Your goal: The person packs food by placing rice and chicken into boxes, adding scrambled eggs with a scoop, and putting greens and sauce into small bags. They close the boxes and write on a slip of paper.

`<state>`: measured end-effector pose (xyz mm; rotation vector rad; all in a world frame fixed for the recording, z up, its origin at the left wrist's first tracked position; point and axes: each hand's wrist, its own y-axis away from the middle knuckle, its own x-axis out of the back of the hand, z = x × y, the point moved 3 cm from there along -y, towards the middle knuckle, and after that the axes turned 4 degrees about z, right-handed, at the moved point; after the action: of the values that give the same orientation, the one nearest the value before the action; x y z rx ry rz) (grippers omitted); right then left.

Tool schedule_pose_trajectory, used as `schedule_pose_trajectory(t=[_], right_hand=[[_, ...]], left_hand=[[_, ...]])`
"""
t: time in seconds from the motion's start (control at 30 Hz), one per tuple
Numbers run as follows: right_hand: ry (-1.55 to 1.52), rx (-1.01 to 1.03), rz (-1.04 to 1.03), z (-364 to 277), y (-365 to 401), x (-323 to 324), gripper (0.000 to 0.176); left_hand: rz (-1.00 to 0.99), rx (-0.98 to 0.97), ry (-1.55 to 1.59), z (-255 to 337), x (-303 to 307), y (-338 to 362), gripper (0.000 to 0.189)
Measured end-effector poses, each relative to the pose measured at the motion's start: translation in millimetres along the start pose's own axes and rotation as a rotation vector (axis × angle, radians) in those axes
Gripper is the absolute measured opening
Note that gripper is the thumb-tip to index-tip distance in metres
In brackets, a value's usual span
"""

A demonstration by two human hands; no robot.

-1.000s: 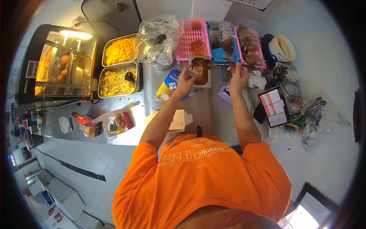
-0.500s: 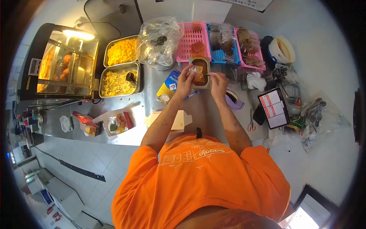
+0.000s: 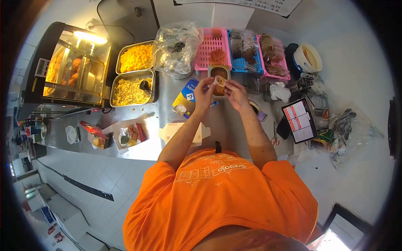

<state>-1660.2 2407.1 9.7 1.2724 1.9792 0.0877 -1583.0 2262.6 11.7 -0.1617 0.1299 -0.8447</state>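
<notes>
A small clear plastic cup (image 3: 219,82) is held between both hands, above a metal container of brown sauce (image 3: 218,72). My left hand (image 3: 204,93) grips the cup's left side with its fingertips. On the right side, my right hand (image 3: 237,94) pinches the cup's rim. A blue and yellow packet (image 3: 186,96) lies left of my left hand. Nearer to my body, an open cardboard box (image 3: 185,133) is partly covered by my left forearm.
Two metal trays of yellow food (image 3: 135,58) stand beside a lit glass warmer (image 3: 75,69). Behind the sauce are a pink basket (image 3: 212,37) and a blue basket (image 3: 241,65). Rightward lie purple tape (image 3: 262,116), scissors (image 3: 274,136) and a tablet (image 3: 300,120).
My right hand has moved left and up from the sauce container's right edge to the cup. The cup is now held by both hands.
</notes>
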Motion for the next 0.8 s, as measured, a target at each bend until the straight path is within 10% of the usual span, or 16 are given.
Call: schedule_pose_trajectory(t=[0.13,0.37,0.53,0.63,0.8], right_hand=[[0.015,-0.028,-0.038,-15.3,0.8,-7.9,0.006],[0.684,0.025,-0.015,-50.4,-25.3,0.7,0.008],[0.840,-0.097,-0.013,-44.8,-37.6,-2.8,0.012],[0.324,-0.104,-0.130,-36.6,-36.6,9.9,0.012],[0.604,0.257,-0.033,-20.3,-1.1,7.8,0.016]], left_hand=[[0.114,-0.393,-0.341,36.1,7.3,-10.4,0.017],[-0.774,-0.805,-0.722,65.9,4.6,-49.7,0.022],[-0.927,-0.655,-0.537,69.8,-4.3,-54.7,0.023],[-0.772,-0.287,-0.380,16.5,-4.2,-61.0,0.023],[-0.624,0.045,-0.058,24.6,3.5,-39.9,0.026]])
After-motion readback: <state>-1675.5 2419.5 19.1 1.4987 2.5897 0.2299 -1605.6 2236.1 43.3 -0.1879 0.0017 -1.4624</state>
